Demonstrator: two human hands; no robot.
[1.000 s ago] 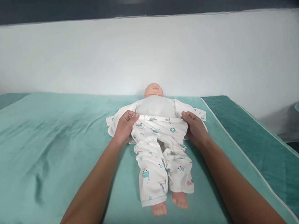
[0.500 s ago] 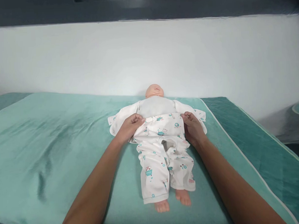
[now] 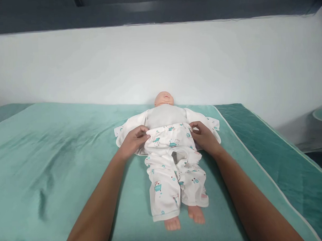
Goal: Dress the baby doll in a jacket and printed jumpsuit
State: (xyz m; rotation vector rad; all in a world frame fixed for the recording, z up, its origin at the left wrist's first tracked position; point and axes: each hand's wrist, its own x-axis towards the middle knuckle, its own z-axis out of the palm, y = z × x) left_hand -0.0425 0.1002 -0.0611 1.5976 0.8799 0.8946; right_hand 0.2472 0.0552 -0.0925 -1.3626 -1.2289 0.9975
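In the head view, a doll lies on its back at the centre of the frame, its head toward the wall and its feet toward the bottom edge. Its pants are on, covering both legs and reaching up over the lower torso, at the middle of the frame. The left hand, left of centre, pinches the waistband's left end between thumb and fingers; the right hand, right of centre, pinches the opposite end the same way. Both forearms come up from the lower corners. The white pants carry small printed pictures: teal cart-like shapes, little animal figures, rings and reddish dots; any lettering among them is too small to read. An opening at the crotch shows greyish material beneath, and the legs are wrinkled, with the toes out past the cuffs. A white top lies open around the bare grey-white chest, its sleeves spread to either side; similar teal prints mark the sleeve ends. Under everything, a pale green cover fills the left and centre of the frame, with folds at left, and a darker green strip runs along the right. A dark band crosses the top of the frame.
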